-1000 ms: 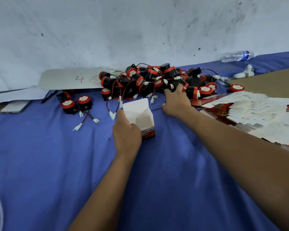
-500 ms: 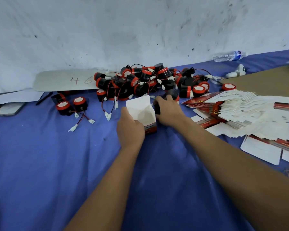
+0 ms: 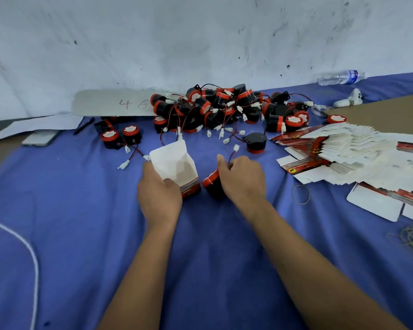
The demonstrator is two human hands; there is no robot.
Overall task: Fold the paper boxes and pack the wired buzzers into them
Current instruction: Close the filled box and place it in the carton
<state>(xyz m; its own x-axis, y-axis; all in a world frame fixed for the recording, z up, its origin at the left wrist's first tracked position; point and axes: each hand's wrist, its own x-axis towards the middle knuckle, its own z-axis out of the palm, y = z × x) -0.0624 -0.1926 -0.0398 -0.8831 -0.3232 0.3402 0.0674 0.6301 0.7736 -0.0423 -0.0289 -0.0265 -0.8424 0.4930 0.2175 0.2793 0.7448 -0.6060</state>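
Buzzer (image 3: 212, 184) gripped in R hand (image 3: 242, 181), fingers curled round it, just beside box | box (image 3: 177, 166) upright on blue surface (image 3: 81, 222), mouth open, L hand (image 3: 159, 196) fingers curled round its side | tip: tuck wire (image 3: 231, 155) w/ buzzer, keep box steady.

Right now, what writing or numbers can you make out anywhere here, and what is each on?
"4 6": handwritten on the grey board against the wall.
Folded box: small print on its red band, too blurred to read.
Flat box stack: red printed panels, unreadable.
Water bottle: blue label, too small to read.
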